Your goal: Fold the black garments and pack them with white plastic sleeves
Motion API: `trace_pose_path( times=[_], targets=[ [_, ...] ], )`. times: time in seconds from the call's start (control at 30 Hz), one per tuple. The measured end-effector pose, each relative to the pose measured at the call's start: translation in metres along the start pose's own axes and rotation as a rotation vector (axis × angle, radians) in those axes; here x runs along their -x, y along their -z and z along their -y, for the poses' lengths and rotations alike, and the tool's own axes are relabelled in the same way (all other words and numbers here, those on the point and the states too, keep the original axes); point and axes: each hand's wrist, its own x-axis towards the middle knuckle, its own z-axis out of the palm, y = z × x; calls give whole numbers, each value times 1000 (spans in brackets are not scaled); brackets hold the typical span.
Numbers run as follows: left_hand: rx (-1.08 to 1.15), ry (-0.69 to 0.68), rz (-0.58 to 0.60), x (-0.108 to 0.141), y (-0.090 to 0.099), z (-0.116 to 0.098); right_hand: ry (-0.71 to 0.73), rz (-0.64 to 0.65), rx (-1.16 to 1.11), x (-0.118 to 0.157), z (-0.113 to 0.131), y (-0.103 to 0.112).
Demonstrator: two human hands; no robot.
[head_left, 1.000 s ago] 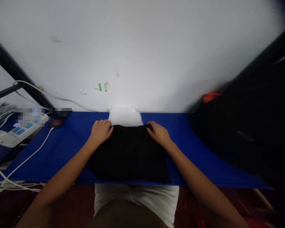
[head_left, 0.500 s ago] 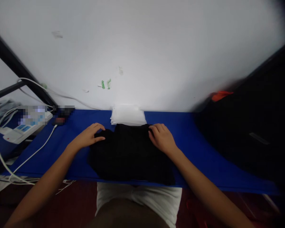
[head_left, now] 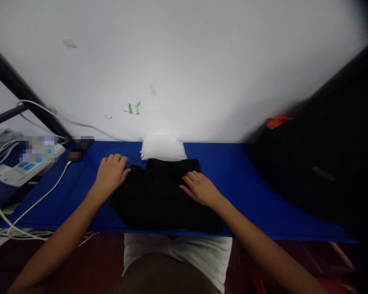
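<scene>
Cloth (head_left: 165, 196) is blk, tabletop (head_left: 233, 179) blu, stack (head_left: 163, 148) wht, wall marks (head_left: 130, 108) grn.

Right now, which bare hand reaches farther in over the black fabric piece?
The right hand lies well over the black fabric piece; the left hand is at the fabric's left edge, mostly above the blue tabletop.

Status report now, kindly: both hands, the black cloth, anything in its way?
Left hand open, at left edge of black cloth; right hand open, over its right side. Cloth flat on blue tabletop. White layered stack at cloth's far edge.
</scene>
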Motion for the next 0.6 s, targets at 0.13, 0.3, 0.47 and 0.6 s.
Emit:
trace_pose_path(
  times=[0.13,0.3,0.47,0.6],
  targets=[
    [155,-121,83,17,-14,-39,-4,-33,26,-1,1,-1],
    [439,-174,179,21,-15,-35,57,-173,45,5,6,16],
    [563,-357,453,44,28,-16,266,-149,-34,30,31,44],
    [648,-256,707,59,50,-19,201,33,-55,50,58,61]
  ],
)
